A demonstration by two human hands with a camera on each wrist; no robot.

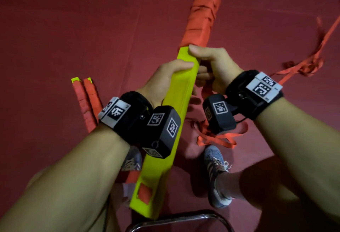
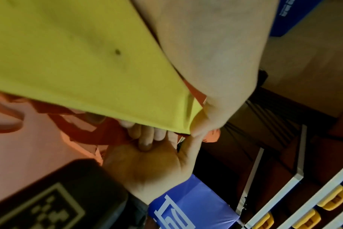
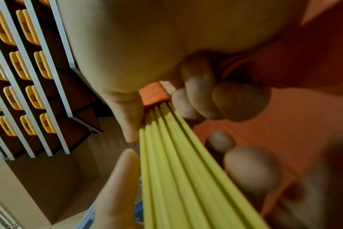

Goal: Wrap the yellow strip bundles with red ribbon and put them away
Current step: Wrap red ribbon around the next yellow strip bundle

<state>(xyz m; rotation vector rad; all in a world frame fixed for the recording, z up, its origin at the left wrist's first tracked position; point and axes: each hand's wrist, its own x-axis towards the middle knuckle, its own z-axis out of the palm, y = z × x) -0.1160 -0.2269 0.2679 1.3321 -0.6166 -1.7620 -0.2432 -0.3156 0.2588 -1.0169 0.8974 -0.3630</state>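
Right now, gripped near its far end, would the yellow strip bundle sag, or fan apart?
Likely stiff: the yellow strip bundle runs straight down to its near end without bending. Its separate strips, edge-on in the right wrist view, look smooth and could slip apart.

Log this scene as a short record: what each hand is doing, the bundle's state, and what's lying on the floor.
Left hand: grips the yellow bundle from its left side, thumb on top.
Right hand: pinches the bundle's far end; red ribbon trails from its fingers.
Bundle state: held off the floor, bare along its visible length.
Finished: two wrapped bundles side by side at left; a longer wrapped bundle beyond the hands.
Loose ribbon: heaped near the shoes.
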